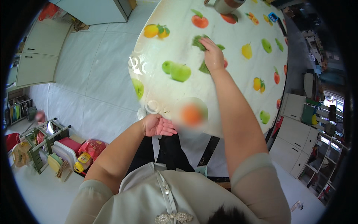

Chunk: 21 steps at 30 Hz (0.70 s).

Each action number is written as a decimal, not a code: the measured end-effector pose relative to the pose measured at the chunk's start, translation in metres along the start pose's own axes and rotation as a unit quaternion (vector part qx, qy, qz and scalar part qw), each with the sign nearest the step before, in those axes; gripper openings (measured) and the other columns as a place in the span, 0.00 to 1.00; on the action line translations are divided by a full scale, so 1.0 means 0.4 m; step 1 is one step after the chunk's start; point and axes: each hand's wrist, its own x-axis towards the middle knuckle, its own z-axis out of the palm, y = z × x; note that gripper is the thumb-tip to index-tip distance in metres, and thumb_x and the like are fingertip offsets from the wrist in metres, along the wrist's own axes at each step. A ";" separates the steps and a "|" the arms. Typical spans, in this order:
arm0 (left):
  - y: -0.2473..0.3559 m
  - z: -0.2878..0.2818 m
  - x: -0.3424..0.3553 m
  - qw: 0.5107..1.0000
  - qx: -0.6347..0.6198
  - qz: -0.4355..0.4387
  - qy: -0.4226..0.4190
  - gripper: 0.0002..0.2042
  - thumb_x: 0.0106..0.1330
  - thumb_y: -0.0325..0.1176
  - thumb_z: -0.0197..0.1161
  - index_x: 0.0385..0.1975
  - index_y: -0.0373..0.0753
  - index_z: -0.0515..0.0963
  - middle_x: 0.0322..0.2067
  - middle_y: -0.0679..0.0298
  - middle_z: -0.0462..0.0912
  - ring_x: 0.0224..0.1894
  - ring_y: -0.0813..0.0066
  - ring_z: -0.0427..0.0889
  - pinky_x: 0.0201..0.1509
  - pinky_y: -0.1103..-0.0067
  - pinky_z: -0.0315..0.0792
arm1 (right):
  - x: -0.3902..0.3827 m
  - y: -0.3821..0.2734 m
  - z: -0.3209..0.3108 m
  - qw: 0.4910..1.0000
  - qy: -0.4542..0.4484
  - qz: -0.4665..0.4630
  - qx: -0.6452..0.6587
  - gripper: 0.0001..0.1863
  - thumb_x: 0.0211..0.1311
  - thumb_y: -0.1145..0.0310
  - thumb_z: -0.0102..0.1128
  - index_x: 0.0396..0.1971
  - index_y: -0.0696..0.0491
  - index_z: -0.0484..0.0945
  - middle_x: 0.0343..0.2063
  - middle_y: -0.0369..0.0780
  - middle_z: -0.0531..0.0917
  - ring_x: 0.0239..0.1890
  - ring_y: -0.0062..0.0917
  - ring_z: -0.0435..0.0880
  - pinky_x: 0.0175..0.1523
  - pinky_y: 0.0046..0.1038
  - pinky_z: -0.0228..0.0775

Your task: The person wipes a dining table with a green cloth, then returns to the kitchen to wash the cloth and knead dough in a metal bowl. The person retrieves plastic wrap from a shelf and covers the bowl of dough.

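My right hand (214, 56) reaches far across the table and presses on a dark green cloth (204, 68), which shows on both sides of the fingers. The cloth lies on a white tablecloth (220, 93) printed with fruit. My left hand (159, 126) is by the table's near left edge, palm up, with its fingers stretched out and nothing in it. A round orange patch (192, 114) on the tablecloth to its right is too blurred to make out.
A grey and brown pot (228, 5) stands at the table's far side, with a small blue device (273, 16) to its right. A green rack (41, 145) and a yellow-labelled jar (82, 162) are at the lower left. White cabinets (292, 140) line the right.
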 end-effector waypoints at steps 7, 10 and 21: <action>0.009 0.017 0.003 1.000 0.003 -0.004 -0.010 0.32 0.74 0.46 0.24 0.56 0.21 0.65 0.55 0.42 0.73 0.58 0.48 0.74 0.63 0.62 0.67 | -0.185 -0.141 -0.006 0.959 -0.193 -0.158 0.137 0.25 0.47 0.86 0.42 0.42 0.52 0.83 0.49 0.41 0.81 0.57 0.34 0.76 0.61 0.32 0.66; 0.009 0.012 0.007 0.998 -0.008 -0.016 -0.052 0.34 0.74 0.49 0.23 0.56 0.22 0.65 0.55 0.43 0.73 0.58 0.49 0.73 0.64 0.62 0.66 | -0.302 -0.187 -0.034 0.961 -0.198 -0.146 0.125 0.21 0.47 0.80 0.48 0.41 0.54 0.83 0.48 0.41 0.82 0.55 0.35 0.77 0.59 0.35 0.68; -0.013 -0.169 0.071 0.989 -0.134 -0.013 -0.064 0.20 0.72 0.48 0.44 0.48 0.38 0.74 0.46 0.57 0.81 0.47 0.64 0.82 0.55 0.67 0.75 | -0.484 -0.476 0.018 0.958 -0.058 0.044 0.277 0.16 0.48 0.84 0.48 0.35 0.59 0.81 0.41 0.45 0.83 0.49 0.37 0.80 0.57 0.33 0.70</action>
